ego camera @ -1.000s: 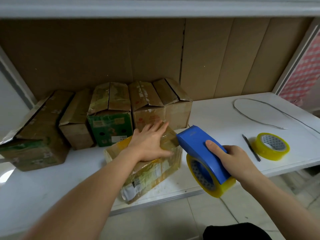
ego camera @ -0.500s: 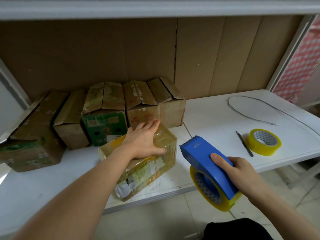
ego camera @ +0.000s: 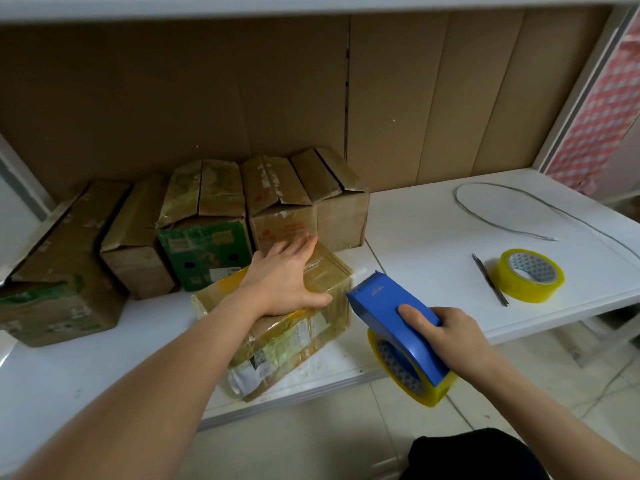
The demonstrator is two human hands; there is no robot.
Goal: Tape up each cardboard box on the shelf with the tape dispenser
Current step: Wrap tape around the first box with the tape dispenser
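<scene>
A tape-wrapped cardboard box (ego camera: 294, 327) lies near the front edge of the white shelf (ego camera: 433, 237). My left hand (ego camera: 284, 278) presses flat on its top, fingers straight. My right hand (ego camera: 446, 334) grips a blue tape dispenser (ego camera: 391, 317) loaded with a yellow-tinted tape roll (ego camera: 405, 375), held just right of the box with its toothed blade pointing at the box's right corner. Behind stand several more boxes in a row: a green-fronted box (ego camera: 204, 254), a brown box (ego camera: 277, 202) and another brown box (ego camera: 336, 202) with open top flaps.
A spare tape roll (ego camera: 528, 275) and a dark pen (ego camera: 490, 278) lie on the shelf at the right, with a thin white cable (ego camera: 485, 216) looping behind them. Two large boxes (ego camera: 62, 271) sit at the left. Cardboard panels line the shelf's back.
The dispenser has pulled away from the box top and dropped lower right, off the box. My left hand stays pressed on the box.
</scene>
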